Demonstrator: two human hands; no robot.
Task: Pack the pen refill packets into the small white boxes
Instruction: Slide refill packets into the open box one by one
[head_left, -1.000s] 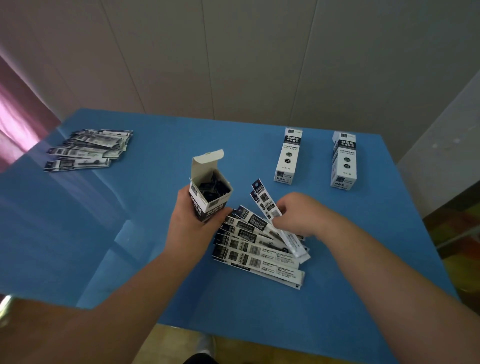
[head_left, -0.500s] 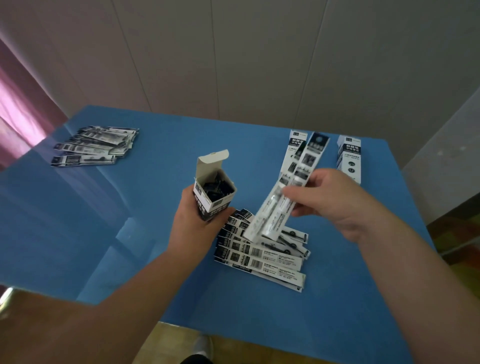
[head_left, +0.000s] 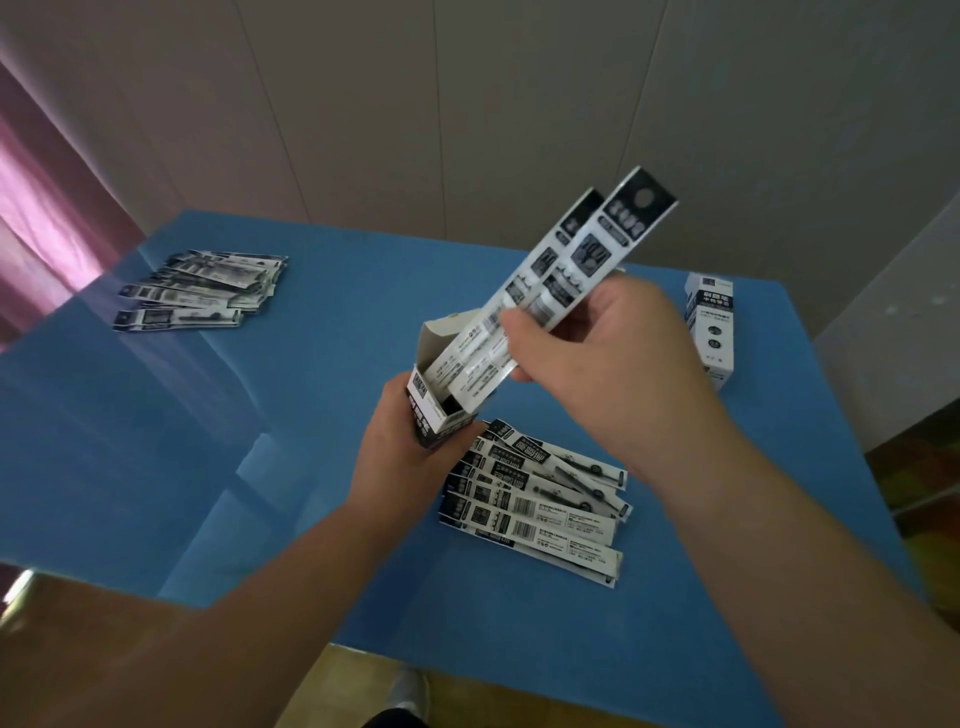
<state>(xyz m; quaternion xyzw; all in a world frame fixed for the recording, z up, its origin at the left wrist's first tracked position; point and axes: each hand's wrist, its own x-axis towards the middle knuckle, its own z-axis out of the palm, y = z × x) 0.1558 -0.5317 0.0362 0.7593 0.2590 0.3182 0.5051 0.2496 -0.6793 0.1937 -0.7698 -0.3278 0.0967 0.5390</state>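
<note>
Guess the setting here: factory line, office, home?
Likely a makeshift hand-packing station in a plain room, not a line: a bare blue table, loose refill packets in piles, finished white boxes, blank panelled wall.

Soft, dim indoor light enters from the left, past a pink curtain (head_left: 47, 208). A pale sheen of glare crosses the left side of the blue tabletop (head_left: 311, 415). Motion blur smears the print on the raised packets (head_left: 582, 260). Wide-angle distortion bends the wall panels (head_left: 519, 104).

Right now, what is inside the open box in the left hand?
The lower ends of two refill packets held by the right hand sit in the open box. The box walls hide anything deeper.
</note>
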